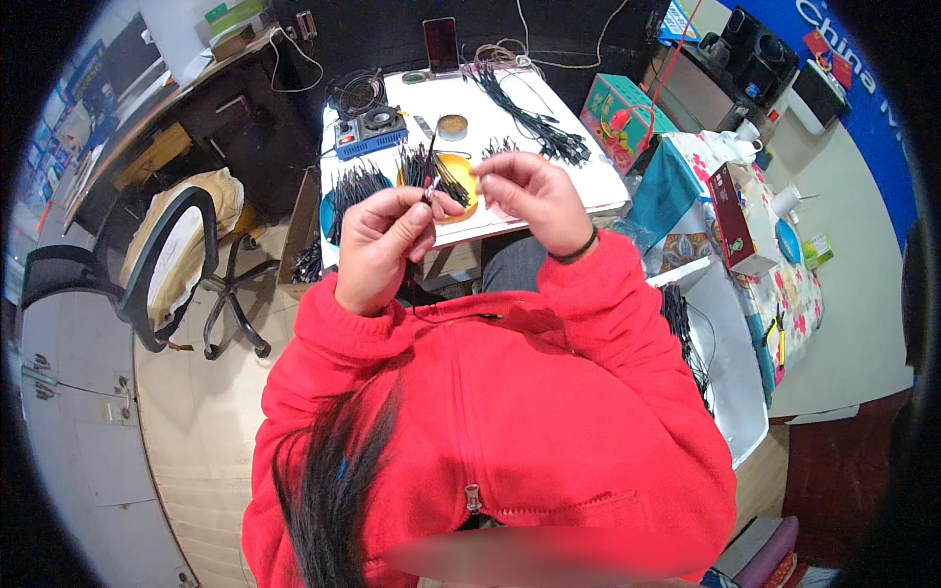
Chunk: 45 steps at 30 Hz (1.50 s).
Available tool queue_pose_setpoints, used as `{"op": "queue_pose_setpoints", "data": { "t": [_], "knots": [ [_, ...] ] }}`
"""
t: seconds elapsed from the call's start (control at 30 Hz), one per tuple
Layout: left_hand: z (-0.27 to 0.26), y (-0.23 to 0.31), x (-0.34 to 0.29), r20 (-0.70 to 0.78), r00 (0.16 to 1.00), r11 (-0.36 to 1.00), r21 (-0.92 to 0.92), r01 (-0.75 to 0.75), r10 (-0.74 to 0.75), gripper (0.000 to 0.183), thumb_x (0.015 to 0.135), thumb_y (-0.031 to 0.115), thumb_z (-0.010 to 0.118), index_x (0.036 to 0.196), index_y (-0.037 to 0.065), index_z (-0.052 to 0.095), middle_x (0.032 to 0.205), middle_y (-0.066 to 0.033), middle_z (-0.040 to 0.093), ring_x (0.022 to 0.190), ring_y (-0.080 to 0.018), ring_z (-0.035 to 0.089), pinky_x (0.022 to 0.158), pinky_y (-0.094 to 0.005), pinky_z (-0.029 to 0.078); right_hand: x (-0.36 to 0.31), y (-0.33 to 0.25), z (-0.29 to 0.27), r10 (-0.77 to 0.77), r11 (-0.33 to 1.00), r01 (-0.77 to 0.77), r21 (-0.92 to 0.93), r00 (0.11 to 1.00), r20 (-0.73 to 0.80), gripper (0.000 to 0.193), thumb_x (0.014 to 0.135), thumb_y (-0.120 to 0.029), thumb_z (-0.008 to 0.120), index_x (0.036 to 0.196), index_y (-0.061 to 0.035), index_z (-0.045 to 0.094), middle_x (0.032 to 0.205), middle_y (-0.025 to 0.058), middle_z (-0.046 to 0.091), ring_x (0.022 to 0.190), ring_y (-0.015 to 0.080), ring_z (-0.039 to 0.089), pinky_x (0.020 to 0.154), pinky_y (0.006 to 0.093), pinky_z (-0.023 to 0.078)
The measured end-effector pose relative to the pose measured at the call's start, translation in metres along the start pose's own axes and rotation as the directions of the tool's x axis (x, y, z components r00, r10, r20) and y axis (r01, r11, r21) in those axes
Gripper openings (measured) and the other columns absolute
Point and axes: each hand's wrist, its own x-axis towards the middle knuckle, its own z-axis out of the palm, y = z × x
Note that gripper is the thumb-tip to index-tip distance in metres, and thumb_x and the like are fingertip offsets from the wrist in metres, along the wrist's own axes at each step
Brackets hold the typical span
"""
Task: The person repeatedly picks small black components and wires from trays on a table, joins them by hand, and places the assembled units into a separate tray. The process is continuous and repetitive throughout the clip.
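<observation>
My left hand (392, 230) is closed, with thumb and fingers pinched on a thin black cable (413, 292). Its end pokes out at the fingertips, and the rest hangs below the hand. My right hand (537, 199) is a short way to the right, thumb and forefinger drawn together; whatever they hold, if anything, is too small to make out. Just beyond both hands is a yellow dish (470, 201) with black wire ends lying over it. Left of it, a bundle of short black cables (359, 186) lies over a blue dish (326, 214).
On the white table (588, 191) stand a blue box with a knob (371, 137), a round tin (452, 126) and an upright phone (441, 46). More black cables (529, 116) spread at the back. A white bin (740, 392) is at right, a swivel chair (181, 265) at left.
</observation>
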Motion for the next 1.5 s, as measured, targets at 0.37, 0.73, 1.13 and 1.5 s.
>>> {"op": "queue_pose_setpoints", "data": {
  "t": [0.37, 0.73, 1.13, 1.5],
  "knots": [
    [0.001, -0.002, 0.001, 0.057, 0.972, 0.908, -0.347, 0.233, -0.228, 0.016, 0.097, 0.012, 0.050, 0.098, -0.001, 0.060, 0.101, -0.0187, 0.066, 0.060, -0.0112, 0.057, 0.055, -0.0205, 0.045, 0.016, -0.043, 0.028, -0.073, 0.992, 0.075, 0.097, 0.997, -0.026, 0.011, 0.087, -0.006, 0.067, 0.094, 0.0017, 0.063, 0.081, 0.0037, 0.063, 0.065, 0.0056, 0.056, 0.056, 0.0168, 0.044],
    [0.026, -0.004, 0.005, -0.239, 0.971, 0.979, 0.204, 0.021, 0.029, 0.015, 0.093, 0.006, 0.057, 0.103, -0.004, 0.064, 0.076, -0.0063, 0.065, 0.055, -0.0039, 0.050, 0.047, -0.0169, 0.035, 0.000, -0.012, 0.058, -0.233, 0.971, 0.210, -0.111, 0.934, -0.271, 0.008, 0.084, 0.000, 0.067, 0.091, 0.0031, 0.063, 0.085, 0.0057, 0.066, 0.074, 0.0095, 0.063, 0.066, 0.0209, 0.051],
    [0.020, -0.013, 0.000, -0.209, 0.976, 0.994, 0.069, 0.080, -0.064, 0.015, 0.094, 0.006, 0.055, 0.101, -0.004, 0.064, 0.073, -0.0072, 0.063, 0.051, -0.0040, 0.043, 0.046, -0.0167, 0.032, -0.006, -0.009, 0.042, -0.150, 0.989, 0.143, -0.050, 0.964, -0.221, 0.013, 0.086, -0.004, 0.068, 0.097, 0.0021, 0.065, 0.088, 0.0047, 0.067, 0.078, 0.0078, 0.062, 0.071, 0.0203, 0.050],
    [0.018, -0.022, 0.000, -0.217, 0.974, 0.996, 0.046, 0.077, -0.066, 0.014, 0.093, 0.004, 0.056, 0.099, -0.004, 0.066, 0.072, -0.0048, 0.063, 0.053, -0.0024, 0.045, 0.047, -0.0158, 0.033, -0.007, 0.004, 0.051, -0.438, 0.828, 0.305, -0.471, 0.876, -0.203, 0.007, 0.084, -0.002, 0.067, 0.086, -0.0015, 0.060, 0.081, 0.0013, 0.060, 0.070, 0.0066, 0.058, 0.063, 0.0196, 0.043]
  ]
}}
